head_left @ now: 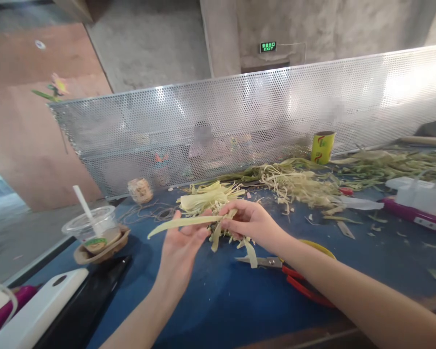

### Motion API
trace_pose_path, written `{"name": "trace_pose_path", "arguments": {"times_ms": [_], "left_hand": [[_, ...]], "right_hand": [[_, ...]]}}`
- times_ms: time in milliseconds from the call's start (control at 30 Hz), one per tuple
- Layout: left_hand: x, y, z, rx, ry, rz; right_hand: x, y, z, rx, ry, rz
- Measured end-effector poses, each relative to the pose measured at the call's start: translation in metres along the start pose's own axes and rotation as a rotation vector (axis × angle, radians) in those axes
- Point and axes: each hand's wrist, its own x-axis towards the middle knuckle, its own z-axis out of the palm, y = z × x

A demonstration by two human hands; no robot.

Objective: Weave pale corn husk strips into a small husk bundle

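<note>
A long pale husk strip (183, 222) runs between my hands above the blue table. My right hand (249, 220) is closed in a pinch on its right end, with shorter pieces dangling below the fingers. My left hand (179, 249) is turned palm up, its fingers behind the strip and its thumb near my right fingertips. Scissors (263, 262) with red and yellow handles lie under my right forearm, which hides part of them. Just behind my hands sits a bundle of pale husks (207, 198).
At left are a plastic cup (94, 228) with a straw in a cardboard holder, a twine ball (140, 190) and a white device (47, 310). Husk scraps (301, 186), a yellow can (322, 148) and a purple-white power strip (417, 213) stand right. A perforated metal screen (221, 121) borders the back.
</note>
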Motion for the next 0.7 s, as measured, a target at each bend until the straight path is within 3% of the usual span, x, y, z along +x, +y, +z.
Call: {"name": "trace_pose_path", "arguments": {"times_ms": [200, 367, 567, 700], "left_hand": [[-0.0014, -0.0068, 0.0029, 0.167, 0.064, 0.036], [0.0005, -0.0003, 0.0013, 0.219, 0.109, 0.07], [-0.0023, -0.0077, 0.0033, 0.213, -0.053, 0.019], [-0.0017, -0.006, 0.0016, 0.245, -0.021, 0.046]], "right_hand": [[-0.0036, 0.0037, 0.0056, -0.173, -0.011, 0.005], [-0.0014, 0.0053, 0.0038, -0.132, 0.067, 0.023], [-0.0062, 0.009, 0.0076, -0.255, -0.007, -0.046], [-0.0101, 0.0073, 0.008, -0.245, -0.112, -0.069]]}}
